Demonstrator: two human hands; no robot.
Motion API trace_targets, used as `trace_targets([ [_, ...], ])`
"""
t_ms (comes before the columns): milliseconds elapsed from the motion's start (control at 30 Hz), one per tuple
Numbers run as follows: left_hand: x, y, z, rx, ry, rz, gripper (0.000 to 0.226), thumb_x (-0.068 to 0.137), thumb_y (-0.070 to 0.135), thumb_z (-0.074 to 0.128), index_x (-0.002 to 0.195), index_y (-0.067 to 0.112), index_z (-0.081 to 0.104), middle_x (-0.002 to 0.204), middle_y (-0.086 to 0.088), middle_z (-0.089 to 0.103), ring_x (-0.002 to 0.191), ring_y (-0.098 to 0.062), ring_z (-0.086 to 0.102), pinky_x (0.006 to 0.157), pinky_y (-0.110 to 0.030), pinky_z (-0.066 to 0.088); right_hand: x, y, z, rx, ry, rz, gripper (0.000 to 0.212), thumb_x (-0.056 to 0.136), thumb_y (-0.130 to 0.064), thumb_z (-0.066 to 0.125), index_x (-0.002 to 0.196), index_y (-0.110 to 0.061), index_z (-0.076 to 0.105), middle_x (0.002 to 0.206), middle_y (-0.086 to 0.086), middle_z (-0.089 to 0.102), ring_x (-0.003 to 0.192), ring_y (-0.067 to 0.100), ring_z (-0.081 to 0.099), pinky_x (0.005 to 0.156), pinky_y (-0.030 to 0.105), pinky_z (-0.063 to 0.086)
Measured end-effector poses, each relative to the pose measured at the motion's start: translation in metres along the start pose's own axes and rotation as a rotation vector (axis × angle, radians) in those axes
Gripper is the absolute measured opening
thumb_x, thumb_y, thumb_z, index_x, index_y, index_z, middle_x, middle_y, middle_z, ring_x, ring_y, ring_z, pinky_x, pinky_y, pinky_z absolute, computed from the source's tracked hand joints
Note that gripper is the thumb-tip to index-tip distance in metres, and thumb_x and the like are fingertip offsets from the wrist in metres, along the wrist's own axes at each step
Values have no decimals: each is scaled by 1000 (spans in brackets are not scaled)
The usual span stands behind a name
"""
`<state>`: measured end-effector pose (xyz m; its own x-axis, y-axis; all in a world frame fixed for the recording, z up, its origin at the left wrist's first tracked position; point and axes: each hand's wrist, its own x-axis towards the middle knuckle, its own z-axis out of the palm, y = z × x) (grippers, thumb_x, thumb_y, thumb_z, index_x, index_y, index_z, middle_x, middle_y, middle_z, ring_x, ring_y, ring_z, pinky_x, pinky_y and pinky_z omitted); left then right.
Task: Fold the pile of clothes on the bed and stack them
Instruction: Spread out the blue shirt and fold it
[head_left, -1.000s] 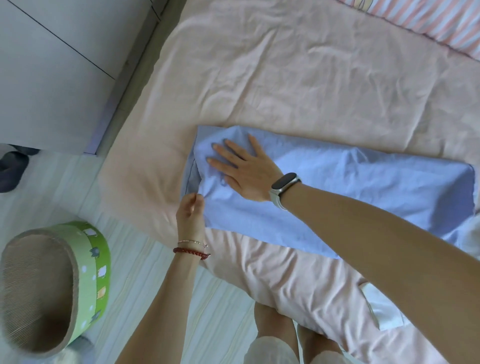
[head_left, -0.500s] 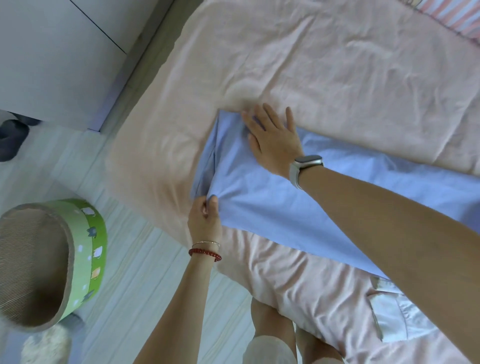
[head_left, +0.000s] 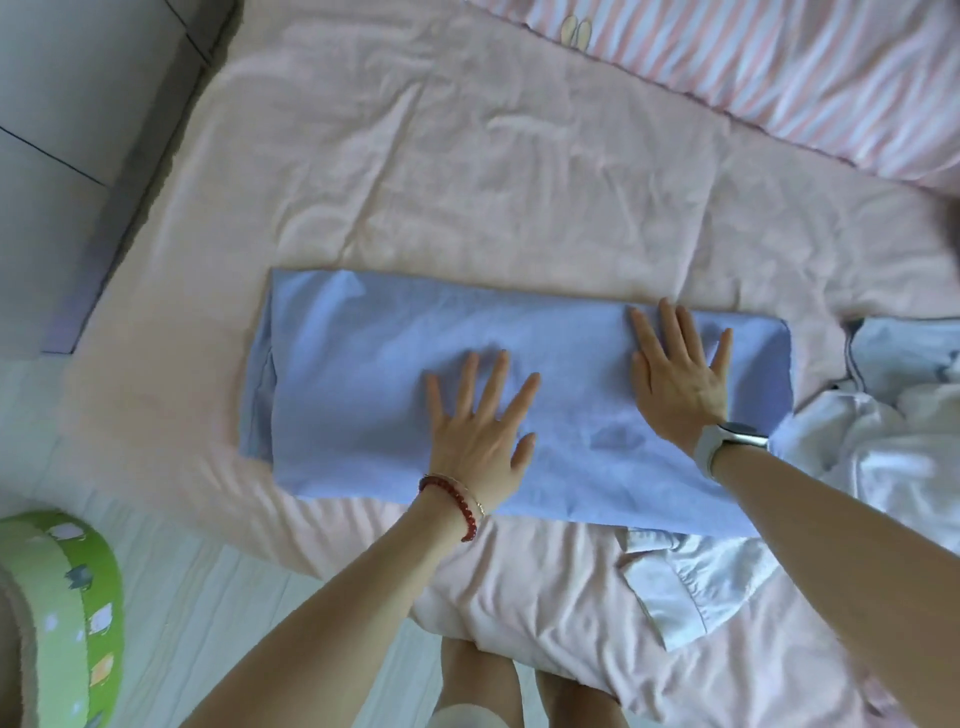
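Folded blue garment (head_left: 363, 374) lying as a long flat strip across the bed (head_left: 467, 182), close to the near edge, its left end near the bed's left edge. Left hand (head_left: 480, 431) flat on the strip's middle, fingers straight and spread, palm down — pressing, grasping nothing. Right hand (head_left: 678, 379) flat too, towards the strip's right end, fingers spread and straight, nothing clenched in it. Red bead bracelet (head_left: 454, 501) on the left wrist; pale watch (head_left: 727, 441) on the right wrist.

Heap of white clothes (head_left: 893, 431) bunched at the bed's right edge, touching the blue strip's right end. More white cloth (head_left: 691, 582) just past the strip's near right corner, hanging towards the bed's near edge — partly tucked under the strip.

Pink sheet creased over the whole bed. Pink-and-white striped bedding (head_left: 779, 78) along the far right corner. Grey cabinet (head_left: 62, 156) beyond the bed's left edge. Green round tub (head_left: 78, 597) on the pale floor at the lower left, off the bed. Bare legs (head_left: 478, 675) below the near edge.
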<state>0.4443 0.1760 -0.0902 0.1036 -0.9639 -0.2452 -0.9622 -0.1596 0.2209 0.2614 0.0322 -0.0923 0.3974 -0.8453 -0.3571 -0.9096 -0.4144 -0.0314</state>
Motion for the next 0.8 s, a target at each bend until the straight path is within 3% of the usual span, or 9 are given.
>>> trace_targets([
  [133,22,48,18,58,-32,170,61,78,53,36,133,29,49,143,-9,43,130,-42,38,97,-74,18,7,56,7,47,-61,104,73,81,-50,-4,148,-28,14,157,7,9,144,25,5,110,58,2],
  [267,16,99,36,34,-32,253,63,76,57,39,133,31,47,146,-10,38,134,-43,29,101,-72,9,-2,104,18,69,-68,181,55,97,-43,24,149,-28,12,157,3,4,144,23,3,113,52,5],
  [367,6,132,48,20,-87,221,61,77,56,41,134,34,44,149,-10,34,137,-39,22,102,-71,9,-20,124,15,322,32,280,62,95,-32,44,148,-15,16,154,12,17,140,32,17,112,44,15],
  [467,5,149,52,7,-130,124,61,77,55,39,135,35,38,150,-11,30,137,-39,18,99,-73,11,-42,131,10,632,97,388,56,89,-22,58,137,-2,37,127,21,47,119,38,42,99,36,30],
  [567,10,158,50,49,-151,122,60,77,55,38,134,35,37,149,-11,33,136,-39,20,96,-75,15,-55,128,11,876,-11,527,34,86,-26,60,111,-4,55,103,13,58,101,33,55,80,34,40],
  [667,13,163,49,95,-218,98,59,78,54,36,133,35,39,147,-10,36,134,-40,27,93,-74,22,-59,122,10,1041,-58,582,20,85,-27,62,86,-9,54,76,-1,55,81,26,54,64,27,36],
  [733,14,165,48,121,-274,74,61,77,55,34,133,34,43,147,-10,37,132,-42,33,92,-73,25,-63,120,8,1109,-71,577,24,84,-26,64,72,-14,47,68,-5,49,74,21,51,57,27,35],
  [800,15,167,45,148,-293,74,63,79,56,29,139,36,37,152,-9,25,137,-41,23,97,-71,21,-68,118,6,1210,-98,542,23,84,-23,65,74,-15,46,68,-7,50,69,17,51,52,22,38],
])
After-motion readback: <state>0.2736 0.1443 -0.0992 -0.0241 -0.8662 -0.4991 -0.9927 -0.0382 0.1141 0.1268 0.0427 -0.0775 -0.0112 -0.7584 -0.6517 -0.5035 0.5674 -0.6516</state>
